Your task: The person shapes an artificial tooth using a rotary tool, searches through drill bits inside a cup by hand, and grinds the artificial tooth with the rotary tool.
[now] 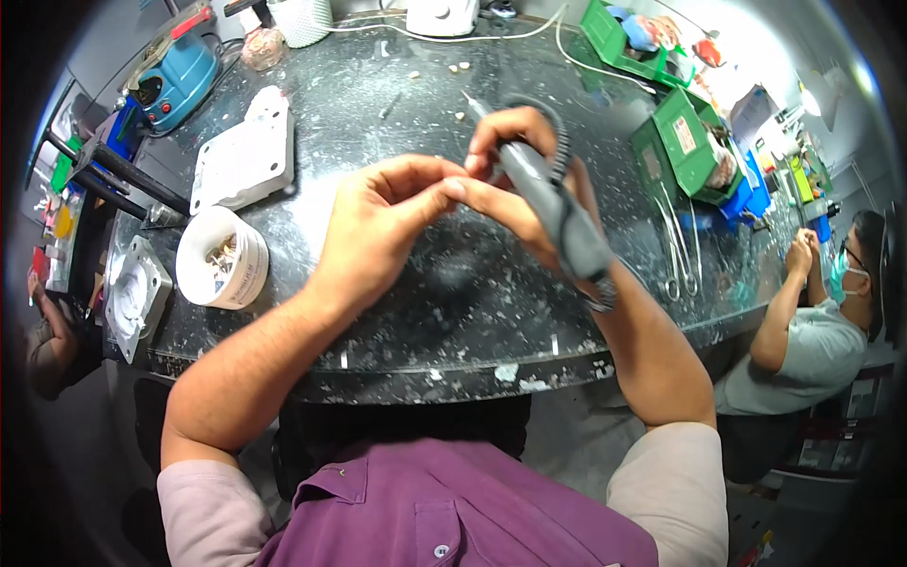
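My right hand (515, 213) holds a grey rotary handpiece (576, 236) with a coiled cord, its thin tip pointing forward and slightly left. My left hand (378, 227) is closed in a pinch, its fingertips meeting my right thumb just left of the handpiece; anything held there is too small or hidden to make out. Both hands are above the speckled dark worktop (453, 321). A few small pale pieces (453, 69) lie beyond them.
A white tub (196, 265) with small items, pale slabs (241, 161) and a blue machine (175, 76) sit left. Green bins (678, 142) and scissor-like tools (674, 283) lie right. Co-workers sit at far right (803, 350) and far left (52, 345).
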`<state>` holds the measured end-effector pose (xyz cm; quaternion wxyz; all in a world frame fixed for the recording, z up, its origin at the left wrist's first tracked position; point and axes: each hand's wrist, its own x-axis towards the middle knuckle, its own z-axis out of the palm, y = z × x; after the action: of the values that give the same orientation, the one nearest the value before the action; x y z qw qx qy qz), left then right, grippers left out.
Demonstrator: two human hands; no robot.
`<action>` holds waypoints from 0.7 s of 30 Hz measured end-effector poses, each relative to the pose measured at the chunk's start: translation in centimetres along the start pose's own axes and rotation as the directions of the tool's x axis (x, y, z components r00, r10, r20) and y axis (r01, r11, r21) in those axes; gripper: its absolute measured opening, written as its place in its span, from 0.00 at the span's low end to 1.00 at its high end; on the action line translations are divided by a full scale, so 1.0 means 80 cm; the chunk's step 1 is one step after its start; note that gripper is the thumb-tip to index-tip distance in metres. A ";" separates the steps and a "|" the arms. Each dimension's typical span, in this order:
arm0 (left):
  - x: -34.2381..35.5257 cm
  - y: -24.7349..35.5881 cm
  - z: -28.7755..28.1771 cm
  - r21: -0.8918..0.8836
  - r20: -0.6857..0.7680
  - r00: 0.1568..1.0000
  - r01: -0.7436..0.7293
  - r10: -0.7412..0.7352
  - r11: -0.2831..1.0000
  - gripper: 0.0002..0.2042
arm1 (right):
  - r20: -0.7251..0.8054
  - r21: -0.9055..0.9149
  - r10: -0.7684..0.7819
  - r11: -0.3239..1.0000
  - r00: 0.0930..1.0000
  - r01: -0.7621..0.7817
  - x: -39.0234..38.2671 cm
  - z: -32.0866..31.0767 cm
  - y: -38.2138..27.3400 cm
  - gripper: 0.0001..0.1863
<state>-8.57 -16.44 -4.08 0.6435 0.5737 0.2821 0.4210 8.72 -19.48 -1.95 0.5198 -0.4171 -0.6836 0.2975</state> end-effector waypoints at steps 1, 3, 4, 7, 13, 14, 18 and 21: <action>-0.003 0.001 0.003 -0.038 0.005 1.000 0.021 -0.021 0.999 0.10 | 0.012 0.051 0.033 0.998 0.999 -0.034 -0.001 -0.004 -0.003 0.14; -0.010 0.002 0.005 -0.019 -0.029 0.998 0.052 -0.053 0.998 0.10 | 0.047 0.128 0.079 0.988 0.996 -0.084 -0.001 -0.007 -0.001 0.14; -0.010 0.003 0.004 -0.074 -0.049 0.997 0.052 -0.056 0.996 0.09 | 0.044 0.204 0.075 0.976 0.996 -0.082 -0.002 -0.003 0.006 0.15; -0.011 0.008 0.004 -0.154 -0.092 0.992 0.070 -0.085 0.986 0.09 | 0.020 0.293 0.112 0.949 0.994 -0.113 -0.005 0.004 0.011 0.15; -0.008 0.004 0.001 -0.304 -0.104 0.982 0.120 -0.158 0.945 0.10 | -0.043 0.251 0.158 0.957 0.986 -0.143 -0.004 0.003 0.008 0.15; -0.010 0.007 0.003 -0.300 -0.097 0.987 0.094 -0.128 0.949 0.10 | -0.040 0.253 0.131 0.960 0.991 -0.117 -0.004 0.001 0.004 0.17; -0.012 0.004 -0.002 -0.357 -0.066 0.995 0.049 -0.077 0.933 0.10 | -0.024 0.265 0.046 0.964 0.999 -0.038 -0.007 0.002 0.011 0.21; -0.011 0.005 -0.003 -0.397 -0.039 0.992 0.093 -0.118 0.913 0.10 | -0.024 0.304 0.054 0.952 0.998 -0.044 -0.012 0.006 0.010 0.22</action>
<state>-9.28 -17.09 -3.87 0.7585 0.4029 0.2417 0.4516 8.60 -19.92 -3.15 0.5810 -0.3542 -0.6108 0.4049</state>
